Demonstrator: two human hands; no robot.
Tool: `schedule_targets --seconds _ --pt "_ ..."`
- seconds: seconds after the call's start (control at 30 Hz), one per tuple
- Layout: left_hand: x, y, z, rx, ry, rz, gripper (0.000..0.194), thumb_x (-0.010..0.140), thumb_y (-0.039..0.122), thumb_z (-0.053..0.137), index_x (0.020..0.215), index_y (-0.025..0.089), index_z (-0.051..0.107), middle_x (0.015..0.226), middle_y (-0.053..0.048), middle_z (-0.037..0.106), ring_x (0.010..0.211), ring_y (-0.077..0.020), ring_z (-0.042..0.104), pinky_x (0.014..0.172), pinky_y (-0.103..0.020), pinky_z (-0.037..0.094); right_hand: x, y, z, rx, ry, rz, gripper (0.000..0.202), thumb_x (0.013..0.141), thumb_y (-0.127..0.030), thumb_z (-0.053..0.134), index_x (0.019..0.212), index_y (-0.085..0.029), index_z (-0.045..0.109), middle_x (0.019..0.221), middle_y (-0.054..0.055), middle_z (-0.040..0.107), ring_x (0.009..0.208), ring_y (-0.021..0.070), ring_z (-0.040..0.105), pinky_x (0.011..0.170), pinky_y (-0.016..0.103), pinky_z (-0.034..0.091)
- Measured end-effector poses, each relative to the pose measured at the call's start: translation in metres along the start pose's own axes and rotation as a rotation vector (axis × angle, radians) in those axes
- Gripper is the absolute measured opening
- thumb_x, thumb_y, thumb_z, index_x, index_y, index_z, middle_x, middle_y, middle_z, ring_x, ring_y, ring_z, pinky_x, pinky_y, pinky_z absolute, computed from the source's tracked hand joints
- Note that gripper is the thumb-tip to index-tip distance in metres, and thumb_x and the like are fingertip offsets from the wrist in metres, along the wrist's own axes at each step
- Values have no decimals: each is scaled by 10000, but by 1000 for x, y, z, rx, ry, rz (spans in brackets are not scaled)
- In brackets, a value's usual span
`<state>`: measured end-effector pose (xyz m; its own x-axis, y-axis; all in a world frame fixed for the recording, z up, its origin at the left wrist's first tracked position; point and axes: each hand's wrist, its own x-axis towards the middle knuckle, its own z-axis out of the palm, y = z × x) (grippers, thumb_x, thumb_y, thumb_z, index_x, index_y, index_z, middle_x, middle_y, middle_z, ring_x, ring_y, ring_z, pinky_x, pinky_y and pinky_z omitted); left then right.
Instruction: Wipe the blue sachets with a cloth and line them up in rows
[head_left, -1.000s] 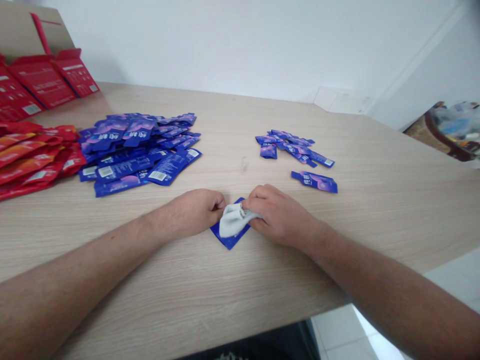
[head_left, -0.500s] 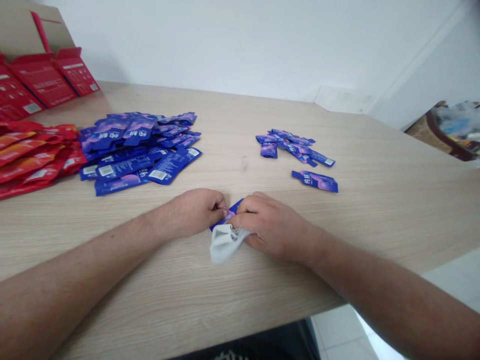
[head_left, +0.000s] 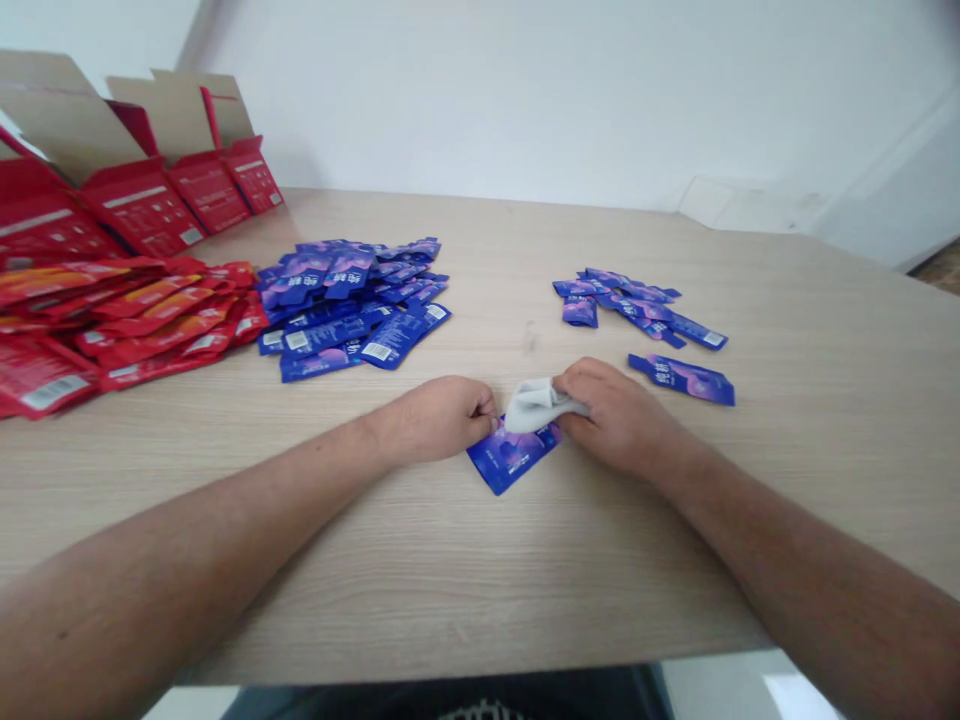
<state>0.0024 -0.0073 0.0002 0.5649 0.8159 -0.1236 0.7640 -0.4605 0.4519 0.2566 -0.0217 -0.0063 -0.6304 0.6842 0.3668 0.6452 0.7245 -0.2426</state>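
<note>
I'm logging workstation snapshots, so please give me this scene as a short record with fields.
Left hand: holds the blue pouch at its edge
Right hand: grips a pale cloth
Cloth position: hides part of the blue pouch; contact unclear
Left side: red packets, with open red boxes behind; larger blue pile beside the red packets
Right side: smaller blue group, with a single blue packet in front
Surface: wood-grain table
</note>
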Motion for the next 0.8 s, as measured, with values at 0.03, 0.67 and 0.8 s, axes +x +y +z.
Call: schedule_targets --seconds 0.03,0.67,0.8 --pt "0 -1 -3 -4 16 -3 191 877 302 538 842 217 705 704 25 695 635 -126 594 586 -246 371 1 7 -1 -11 22 12 211 866 -140 618 1070 -151 670 1003 101 646 975 249 594 914 384 485" --pt "-28 -119 -106 494 759 -607 465 915 408 468 1301 179 590 1329 -181 615 1175 -333 602 951 -421 484 1 17 0 -37 35 -28 192 868 -161 612 1052 -156 667 986 94 657 927 237 604 871 365 497" --pt "-25 -98 -99 497 777 -480 395 948 388 433 1265 202 576 1267 -157 638 1147 -315 610 940 -430 496 2 15 -3 -21 29 1 180 870 -171 619 1043 -164 665 994 93 664 919 233 603 866 364 492"
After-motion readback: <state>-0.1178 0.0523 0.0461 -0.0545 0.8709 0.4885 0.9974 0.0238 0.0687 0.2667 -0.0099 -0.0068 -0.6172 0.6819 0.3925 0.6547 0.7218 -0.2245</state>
